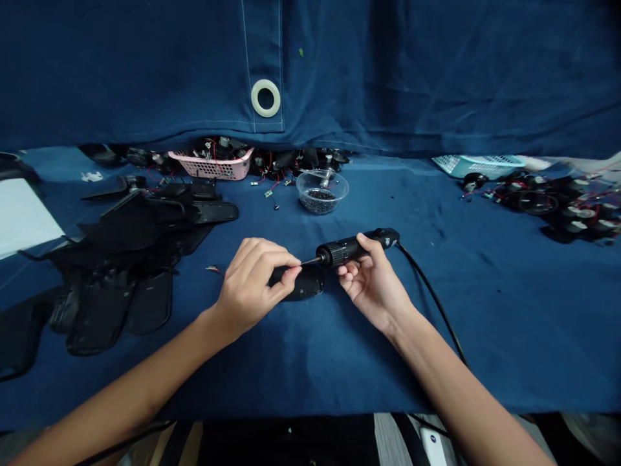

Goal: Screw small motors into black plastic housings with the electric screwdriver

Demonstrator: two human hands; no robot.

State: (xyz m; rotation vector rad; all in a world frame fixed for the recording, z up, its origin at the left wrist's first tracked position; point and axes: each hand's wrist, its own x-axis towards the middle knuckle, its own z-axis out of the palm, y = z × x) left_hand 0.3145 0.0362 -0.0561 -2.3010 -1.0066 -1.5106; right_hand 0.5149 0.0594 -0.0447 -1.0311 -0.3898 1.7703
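Observation:
My right hand (371,278) is wrapped round a black corded electric screwdriver (347,250), which lies nearly level with its bit toward the left. At the tip of the thin metal bit (312,261), the thumb and fingertips of my left hand (257,275) are pinched together. Any screw between those fingertips is too small to make out. Under the bit, a black plastic part (306,285) rests on the blue cloth, partly covered by my left hand. Beyond the screwdriver stands a clear plastic bowl (323,192) holding many small dark screws.
Black plastic parts (145,220) are heaped at the left beside a white sheet (26,217). A pink basket (213,167) and a light blue basket (478,166) stand at the back. Wired black parts (572,204) lie at right. The screwdriver's cord (436,304) runs to the front edge.

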